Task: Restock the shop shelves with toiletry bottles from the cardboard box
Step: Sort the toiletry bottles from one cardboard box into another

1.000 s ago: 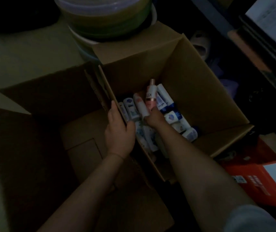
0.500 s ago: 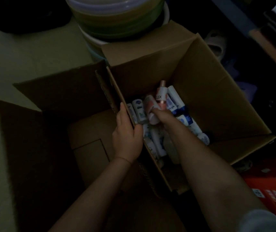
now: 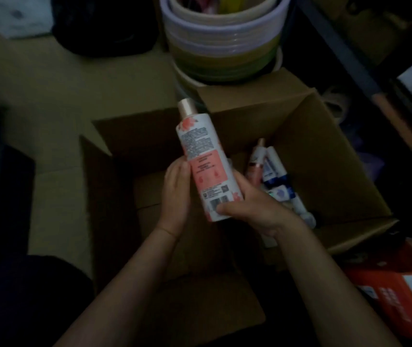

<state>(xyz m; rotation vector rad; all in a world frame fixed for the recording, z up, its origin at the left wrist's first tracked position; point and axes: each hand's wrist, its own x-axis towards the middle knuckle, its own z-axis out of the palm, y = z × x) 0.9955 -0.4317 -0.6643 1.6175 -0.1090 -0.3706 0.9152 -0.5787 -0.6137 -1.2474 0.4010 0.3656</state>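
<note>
Holding one white plastic bottle with a coral-pink label and a rose-gold cap, the person has it up above the open brown cardboard box, cap pointing away and tilted a little to the left. Two hands are on it. The right hand wraps the bottle's base, thumb laid across the barcode end, fingers curled round behind where they cannot be seen. The left hand presses flat against the bottle's left side, fingers together rather than spread. Small print covers the label's upper half; it is too blurred to read.

To the right of the grip and lower down, more toiletry bottles lie loose in the box: white ones with dark blue bands, and one with a pink cap standing among them. I can pick out five or so, but the right forearm covers part of the heap and the dim light swallows the rest, so no sure count.

Beyond the bottle's cap, past the box's far flap, stands one stack of nested round plastic basins, pale lilac and green, its top cut off by the frame. Below and right of the grip sits one orange-red carton, partly out of frame.
</note>
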